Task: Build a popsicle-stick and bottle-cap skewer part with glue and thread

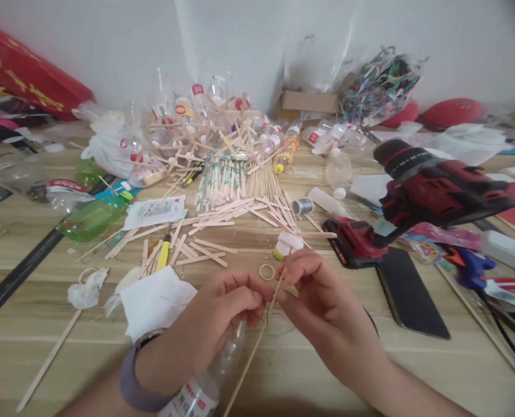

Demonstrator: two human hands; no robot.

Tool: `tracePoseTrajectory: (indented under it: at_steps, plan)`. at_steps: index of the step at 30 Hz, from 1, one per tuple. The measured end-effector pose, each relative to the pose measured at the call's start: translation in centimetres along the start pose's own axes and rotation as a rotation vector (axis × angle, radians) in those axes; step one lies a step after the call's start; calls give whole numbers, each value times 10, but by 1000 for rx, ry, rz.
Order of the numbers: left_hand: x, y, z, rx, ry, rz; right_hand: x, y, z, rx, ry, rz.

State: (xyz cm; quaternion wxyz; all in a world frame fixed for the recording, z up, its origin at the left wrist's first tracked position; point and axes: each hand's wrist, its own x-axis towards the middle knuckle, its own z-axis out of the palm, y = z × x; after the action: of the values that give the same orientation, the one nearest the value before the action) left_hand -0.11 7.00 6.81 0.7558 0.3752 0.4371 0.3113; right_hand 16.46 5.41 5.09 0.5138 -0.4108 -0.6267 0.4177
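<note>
My left hand point(223, 315) and my right hand point(318, 301) meet over the wooden table point(414, 365), both pinching a thin wooden skewer point(253, 353) that slants from near my fingers down toward the front edge. A clear plastic bottle point(209, 382) with a red-and-white label lies under my left wrist, which wears a grey band. A thin dark wire seems to hang at the fingertips. A rubber band point(267, 271) and a small capped bottle point(284, 245) lie just beyond my hands.
A red cordless drill point(418, 197) stands to the right beside a black phone point(409, 295). A heap of wooden sticks point(223, 202) and plastic bottles fills the table's middle and back. White tissue point(153, 301) lies left of my hands; a wire spool point(303, 205) is farther back.
</note>
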Motion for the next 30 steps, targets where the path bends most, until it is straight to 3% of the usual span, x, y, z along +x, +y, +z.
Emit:
tracePoseTrajectory:
  at_steps: [6, 17, 30]
  plan:
    - [1, -3, -1, -72, -30, -24, 2, -3, 2, 71, 30, -13]
    - [1, 0, -1, 13, -8, -33, 3, -4, 2, 110, 56, 0]
    - [2, -1, -2, -36, 6, -47, 3, -3, 4, 186, 58, 15]
